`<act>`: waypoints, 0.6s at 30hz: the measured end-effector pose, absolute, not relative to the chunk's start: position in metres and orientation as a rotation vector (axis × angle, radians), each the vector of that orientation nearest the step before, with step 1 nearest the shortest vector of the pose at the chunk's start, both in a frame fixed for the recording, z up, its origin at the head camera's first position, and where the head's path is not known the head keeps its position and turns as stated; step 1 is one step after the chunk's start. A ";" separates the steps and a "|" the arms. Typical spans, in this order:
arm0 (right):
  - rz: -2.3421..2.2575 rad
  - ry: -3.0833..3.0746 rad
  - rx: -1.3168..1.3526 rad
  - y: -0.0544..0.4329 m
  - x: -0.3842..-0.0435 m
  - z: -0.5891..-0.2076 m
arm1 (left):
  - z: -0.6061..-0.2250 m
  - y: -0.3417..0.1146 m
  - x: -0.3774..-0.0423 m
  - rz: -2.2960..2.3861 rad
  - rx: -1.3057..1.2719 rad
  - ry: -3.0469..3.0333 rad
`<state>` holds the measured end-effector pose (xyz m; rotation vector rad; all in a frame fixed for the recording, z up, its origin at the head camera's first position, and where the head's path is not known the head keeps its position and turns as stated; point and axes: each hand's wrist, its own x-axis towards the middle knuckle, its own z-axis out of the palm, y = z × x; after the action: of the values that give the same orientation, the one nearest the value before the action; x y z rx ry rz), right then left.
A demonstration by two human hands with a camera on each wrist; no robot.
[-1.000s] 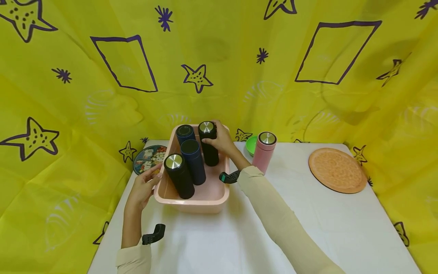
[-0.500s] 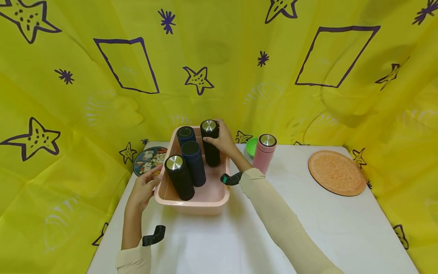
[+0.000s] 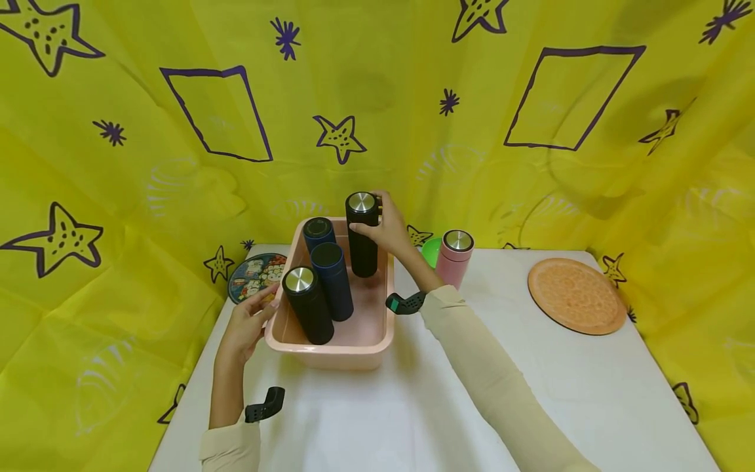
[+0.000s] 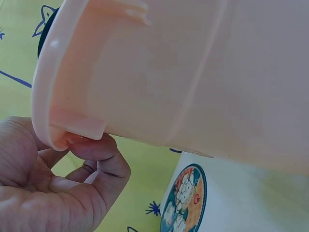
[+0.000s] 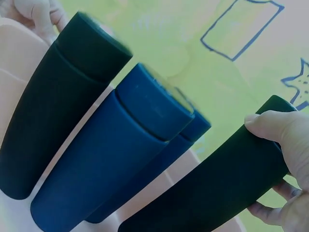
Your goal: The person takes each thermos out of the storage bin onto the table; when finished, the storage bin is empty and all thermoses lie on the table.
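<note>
My right hand (image 3: 390,226) grips a black thermos bottle (image 3: 362,239) with a silver lid near its top, at the back right of a pink plastic tub (image 3: 330,353). In the right wrist view, thumb and fingers wrap the upper part of this bottle (image 5: 217,179). My left hand (image 3: 243,328) pinches the tub's left rim, as the left wrist view shows with the curled hand (image 4: 72,179) under the rim. Inside the tub stand another black silver-lidded bottle (image 3: 310,311), a dark blue bottle (image 3: 335,285) and a second blue bottle (image 3: 319,231) behind it.
A pink thermos bottle (image 3: 454,259) stands right of the tub, before a green bowl (image 3: 431,251). Farther right lies a round tan board (image 3: 577,296). A patterned round plate (image 3: 248,278) is partly hidden behind the tub's left side. A yellow curtain (image 3: 377,98) hangs behind the white table (image 3: 507,328).
My right hand has raised the black bottle a little within the tub, its lid now higher above the rim. The left hand keeps its place on the rim.
</note>
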<state>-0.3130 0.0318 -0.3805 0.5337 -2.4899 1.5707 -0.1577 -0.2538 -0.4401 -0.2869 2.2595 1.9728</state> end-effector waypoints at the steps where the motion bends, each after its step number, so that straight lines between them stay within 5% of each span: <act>1: 1.573 -2.487 0.534 0.032 -0.312 -0.378 | -0.440 -0.254 -0.158 1.974 -0.287 2.260; 18: 1.558 -2.243 0.702 0.035 -0.294 -0.331 | -0.438 -0.255 -0.158 1.958 -0.286 2.244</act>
<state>-0.2937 0.0355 -0.3313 0.7020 -2.2430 1.5577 -0.1578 -0.2553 -0.4385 -0.2858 2.2437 1.9581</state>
